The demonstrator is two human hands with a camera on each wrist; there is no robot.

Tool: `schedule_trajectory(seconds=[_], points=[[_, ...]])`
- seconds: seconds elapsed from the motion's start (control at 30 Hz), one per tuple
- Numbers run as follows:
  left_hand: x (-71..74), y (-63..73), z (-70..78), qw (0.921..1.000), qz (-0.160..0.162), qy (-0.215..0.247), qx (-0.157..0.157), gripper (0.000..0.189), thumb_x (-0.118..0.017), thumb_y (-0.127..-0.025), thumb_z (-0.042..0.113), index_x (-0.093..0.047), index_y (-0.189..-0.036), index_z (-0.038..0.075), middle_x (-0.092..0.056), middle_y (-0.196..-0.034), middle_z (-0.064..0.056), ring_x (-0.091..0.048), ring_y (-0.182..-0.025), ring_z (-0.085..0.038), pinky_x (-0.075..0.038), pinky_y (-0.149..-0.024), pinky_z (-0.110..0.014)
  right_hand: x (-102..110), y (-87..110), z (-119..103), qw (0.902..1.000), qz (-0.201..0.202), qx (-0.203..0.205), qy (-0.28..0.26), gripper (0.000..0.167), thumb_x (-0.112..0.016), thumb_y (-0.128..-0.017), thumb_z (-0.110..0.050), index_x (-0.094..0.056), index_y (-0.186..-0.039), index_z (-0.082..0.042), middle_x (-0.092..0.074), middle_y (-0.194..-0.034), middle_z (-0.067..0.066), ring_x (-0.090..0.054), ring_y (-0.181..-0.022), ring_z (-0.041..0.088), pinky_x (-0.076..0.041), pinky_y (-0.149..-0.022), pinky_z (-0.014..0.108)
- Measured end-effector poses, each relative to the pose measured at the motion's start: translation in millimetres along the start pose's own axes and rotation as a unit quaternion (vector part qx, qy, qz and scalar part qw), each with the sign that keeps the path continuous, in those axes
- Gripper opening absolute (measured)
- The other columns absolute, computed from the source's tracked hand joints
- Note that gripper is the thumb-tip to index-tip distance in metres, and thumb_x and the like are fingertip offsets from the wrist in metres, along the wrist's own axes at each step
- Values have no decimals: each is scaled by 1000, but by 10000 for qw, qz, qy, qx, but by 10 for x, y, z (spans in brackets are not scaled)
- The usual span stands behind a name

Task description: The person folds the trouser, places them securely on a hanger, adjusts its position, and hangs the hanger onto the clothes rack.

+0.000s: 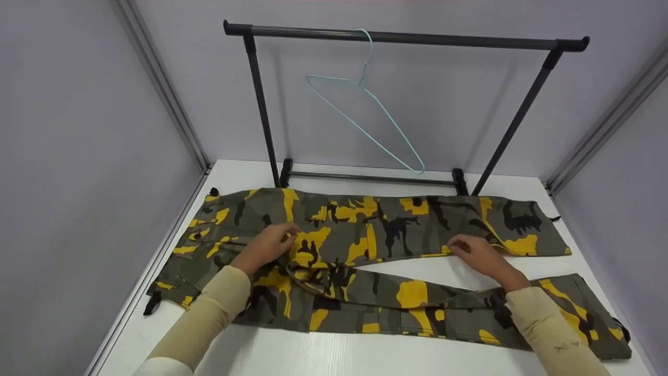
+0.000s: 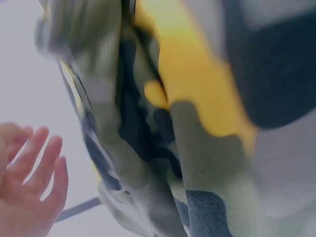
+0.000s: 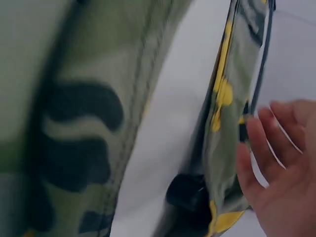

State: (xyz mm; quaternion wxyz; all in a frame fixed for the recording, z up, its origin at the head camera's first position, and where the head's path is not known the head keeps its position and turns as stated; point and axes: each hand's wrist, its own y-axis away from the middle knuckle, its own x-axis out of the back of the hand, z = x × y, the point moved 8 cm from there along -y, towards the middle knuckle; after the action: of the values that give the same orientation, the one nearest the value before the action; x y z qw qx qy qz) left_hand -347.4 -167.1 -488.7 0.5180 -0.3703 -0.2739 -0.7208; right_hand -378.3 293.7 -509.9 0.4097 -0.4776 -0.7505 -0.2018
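Camouflage trousers (image 1: pixel 334 240) in grey, yellow and black lie spread across the white table, waist end at the left and both legs stretching right. A narrow wedge of table shows between the legs. My left hand (image 1: pixel 267 244) hovers over the cloth near the crotch; in the left wrist view its fingers (image 2: pixel 35 165) are spread and hold nothing. Close to the inner edge of the far leg is my right hand (image 1: pixel 481 257), its fingers (image 3: pixel 269 143) loosely bent and free of the fabric in the right wrist view.
Behind the trousers stands a dark metal clothes rack (image 1: pixel 443 39), its feet on the table's (image 1: pixel 292 350) far side. One light-blue wire hanger (image 1: pixel 389 112) hangs from the top bar. Pale wall panels (image 1: pixel 68 183) enclose the table at the left, back and right.
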Motion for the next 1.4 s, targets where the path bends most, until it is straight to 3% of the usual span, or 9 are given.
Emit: schedule_trajectory(seconds=[0.2, 0.37, 0.47, 0.67, 0.87, 1.03, 1.2, 1.3, 1.4], points=[[-277, 332, 199, 9911, -856, -870, -524, 23, -67, -86, 32, -59, -102, 18, -53, -98, 3, -49, -85, -16, -43, -73, -38, -565, 184, -518, 9866, -1541, 391, -354, 43, -56, -92, -38, -56, -124, -10, -57, -113, 1, -54, -99, 19, -46, -82, 41], [-470, 423, 238, 9833, -1033, -1242, -842, 58, -74, -77, 33, -50, -128, 21, -38, -136, -5, -35, -120, -30, -29, -95, -59, -892, 253, -800, 9798, -1600, 1000, 657, 54, -68, -82, -45, -54, -126, -19, -49, -118, -1, -44, -101, 17, -41, -85, 43], [-493, 377, 270, 9812, -550, -1412, -1195, 49, -71, -82, 27, -53, -127, 21, -39, -138, -4, -37, -120, -27, -34, -95, -55, -950, 267, -876, 9778, -1201, 1235, 1195, 49, -71, -80, -41, -56, -122, -20, -49, -114, -2, -42, -98, 15, -41, -83, 41], [-311, 247, 347, 9722, 1158, -1263, -1595, 19, -64, -88, 21, -62, -107, 19, -49, -108, 3, -42, -92, -15, -45, -74, -32, -925, 244, -923, 9812, -657, 1250, 1313, 15, -55, -95, -26, -58, -106, -18, -55, -100, -6, -50, -92, 12, -45, -81, 35], [-201, 111, 368, 9675, 2068, -1004, -1056, 15, -63, -89, 20, -51, -97, 15, -40, -94, 1, -37, -84, -18, -39, -66, -30, -754, 188, -798, 9969, -563, 282, 469, 19, -42, -100, -32, -50, -90, -18, -46, -69, -7, -45, -61, 10, -38, -61, 30], [-266, -8, 335, 9636, 2291, -1268, -537, 15, -58, -92, 15, -44, -92, 12, -36, -90, -3, -34, -82, -22, -35, -65, -31, -606, 76, -661, 9989, -466, 40, 54, 26, -48, -97, -36, -51, -79, -17, -41, -60, -3, -40, -50, 13, -36, -55, 30], [-526, -2, 301, 9831, 1203, -1312, -418, 33, -59, -92, 22, -49, -122, 10, -41, -125, -11, -35, -118, -31, -43, -84, -44, -589, 19, -393, 9980, -569, -241, 104, 37, -50, -93, -45, -53, -69, -17, -39, -54, -3, -39, -46, 15, -36, -50, 30], [-769, 82, 267, 9875, -4, -1562, -205, 70, -62, -87, 43, -31, -144, 15, -16, -151, -13, -7, -137, -39, -27, -97, -61, -570, 59, -246, 9979, -550, -271, 231, 40, -50, -92, -48, -50, -67, -17, -37, -54, -3, -38, -46, 15, -35, -50, 30], [-939, 195, 221, 9835, -869, -1586, 24, 87, -56, -83, 57, -15, -150, 21, 4, -155, -7, 10, -137, -42, -14, -99, -67, -525, 163, -88, 9962, -805, -336, 47, 40, -51, -91, -50, -49, -70, -16, -39, -58, -2, -39, -48, 14, -35, -52, 29]])
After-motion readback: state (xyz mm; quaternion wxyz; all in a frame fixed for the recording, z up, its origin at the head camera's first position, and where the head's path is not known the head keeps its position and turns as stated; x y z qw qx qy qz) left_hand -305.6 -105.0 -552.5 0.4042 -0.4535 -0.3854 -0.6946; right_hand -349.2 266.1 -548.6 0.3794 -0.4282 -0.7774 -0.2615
